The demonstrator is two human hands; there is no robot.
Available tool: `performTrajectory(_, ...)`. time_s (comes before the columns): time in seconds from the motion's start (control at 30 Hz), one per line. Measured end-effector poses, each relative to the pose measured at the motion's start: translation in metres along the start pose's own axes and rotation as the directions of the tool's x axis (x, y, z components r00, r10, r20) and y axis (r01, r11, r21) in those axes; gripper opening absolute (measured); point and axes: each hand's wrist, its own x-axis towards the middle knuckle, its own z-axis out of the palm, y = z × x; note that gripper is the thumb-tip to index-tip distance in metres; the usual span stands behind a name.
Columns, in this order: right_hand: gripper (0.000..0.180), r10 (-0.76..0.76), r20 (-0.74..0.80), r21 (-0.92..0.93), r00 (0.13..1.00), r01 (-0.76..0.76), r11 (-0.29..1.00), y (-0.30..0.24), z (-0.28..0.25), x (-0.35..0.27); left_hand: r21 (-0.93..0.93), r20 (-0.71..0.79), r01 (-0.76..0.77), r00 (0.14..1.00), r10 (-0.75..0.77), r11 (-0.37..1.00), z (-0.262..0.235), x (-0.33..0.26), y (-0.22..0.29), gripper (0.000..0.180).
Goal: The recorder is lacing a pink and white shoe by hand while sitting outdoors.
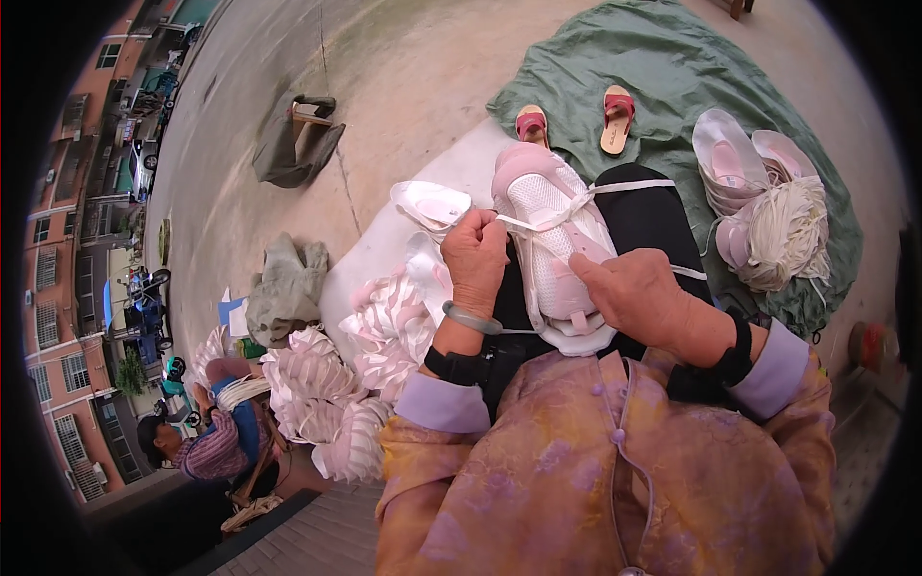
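Observation:
A pink and white sneaker (560,235) lies on my lap over black cloth, its toe pointing away from me. My left hand (477,254) is closed at the shoe's left side, pinching a white shoelace (520,224) that crosses the upper and trails right over the black cloth (645,213). My right hand (642,296) grips the sneaker's right side near the heel, thumb on the upper and the other fingers curled, partly hidden. Another white lace (688,273) runs out beyond that hand.
Pink-white shoe uppers (312,379) are heaped at left beside a white sheet (370,252). Stacked shoes with bundled laces (783,226) and red sandals (618,120) sit on a green tarp (586,62). A co-worker (226,432) sits at lower left. A dark cloth-draped seat (298,144) stands farther off.

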Motion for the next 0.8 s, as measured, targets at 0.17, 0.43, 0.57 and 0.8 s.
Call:
performTrajectory(0.17,0.044,-0.178,0.069,-0.092,0.982,0.184,0.979,0.010,0.009,-0.014,-0.261,0.028,0.235,0.971,-0.236,0.936,0.008,-0.009,0.012,0.012)
performTrajectory(0.43,0.042,-0.227,0.057,-0.120,0.972,0.233,0.965,0.010,0.012,-0.011,0.011,0.081,0.258,0.963,-0.258,0.966,0.003,-0.003,0.008,0.017)
performTrajectory(0.57,0.042,-0.225,0.004,-0.092,0.974,0.224,0.970,0.008,0.010,-0.008,-0.004,0.148,0.328,0.935,-0.324,0.945,0.001,-0.005,0.018,0.017)
performTrajectory(0.8,0.045,-0.206,0.037,-0.113,0.978,0.209,0.971,0.006,0.012,0.010,0.485,0.036,-0.400,0.898,0.439,0.777,-0.005,-0.002,-0.004,0.010)
